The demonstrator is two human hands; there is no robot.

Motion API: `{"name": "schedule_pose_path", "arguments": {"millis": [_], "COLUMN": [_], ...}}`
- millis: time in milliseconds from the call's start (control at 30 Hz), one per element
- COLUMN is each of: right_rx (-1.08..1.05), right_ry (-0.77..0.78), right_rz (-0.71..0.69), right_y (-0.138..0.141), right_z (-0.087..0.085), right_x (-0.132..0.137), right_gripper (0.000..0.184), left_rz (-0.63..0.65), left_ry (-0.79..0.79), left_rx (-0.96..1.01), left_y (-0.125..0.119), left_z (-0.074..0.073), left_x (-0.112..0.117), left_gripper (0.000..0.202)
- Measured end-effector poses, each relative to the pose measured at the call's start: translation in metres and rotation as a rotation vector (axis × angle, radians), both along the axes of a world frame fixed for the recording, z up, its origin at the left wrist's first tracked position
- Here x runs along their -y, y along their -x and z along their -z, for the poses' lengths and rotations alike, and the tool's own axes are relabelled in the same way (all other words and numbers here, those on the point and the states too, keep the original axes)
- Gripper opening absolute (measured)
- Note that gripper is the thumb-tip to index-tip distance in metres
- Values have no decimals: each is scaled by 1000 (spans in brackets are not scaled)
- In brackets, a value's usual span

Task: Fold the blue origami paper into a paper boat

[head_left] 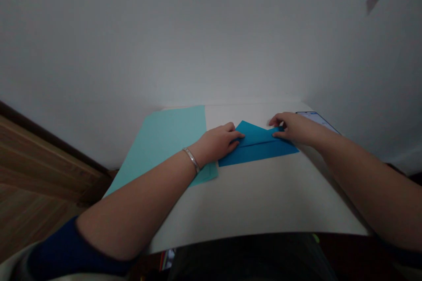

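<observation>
A folded dark blue paper [260, 149] lies on a white table [250, 197], its top edges folded into a point. My left hand [219, 141], with a silver bracelet on the wrist, presses its fingers flat on the paper's left part. My right hand [292, 127] presses down on the paper's right upper corner with bent fingers, pinching at the fold. Neither hand lifts the sheet off the table.
A light teal sheet [165, 140] lies on the table's left side, partly under my left forearm. A phone [318, 119] with a lit screen rests at the back right corner. A white wall stands close behind; wooden floor shows at left.
</observation>
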State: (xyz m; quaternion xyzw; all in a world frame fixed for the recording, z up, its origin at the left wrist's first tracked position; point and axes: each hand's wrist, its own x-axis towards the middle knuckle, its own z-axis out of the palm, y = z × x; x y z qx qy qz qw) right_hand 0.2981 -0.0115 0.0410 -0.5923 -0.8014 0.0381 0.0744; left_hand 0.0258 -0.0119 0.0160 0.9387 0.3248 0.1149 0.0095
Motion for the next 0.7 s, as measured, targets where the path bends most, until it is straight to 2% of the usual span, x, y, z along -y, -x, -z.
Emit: {"name": "schedule_pose_path", "arguments": {"millis": [100,200,267,433,600,700], "right_rx": [66,28,-29,6,-30,-60], "right_ry": [-179,-144,-141,-220,-265,-272], "right_rz": [-225,-384,-443,-534,-550,-546], "right_y": [14,31,41,53,57,59], "right_z": [4,9,13,19,23,26], "right_x": [7,15,19,24,24,22], "right_gripper": [34,43,44,38,30,32], "left_rz": [-5,-9,-19,-51,-62,-87], "left_ry": [-4,-8,-7,-27,-200,-231], "left_rx": [14,15,3,-27,-103,-137], "left_y": [-1,-2,-3,-6,-5,-4], "left_z": [0,-2,-3,-5,-6,-6], "left_x": [1,2,4,7,6,6], "left_gripper": [32,32,32,30,29,32]}}
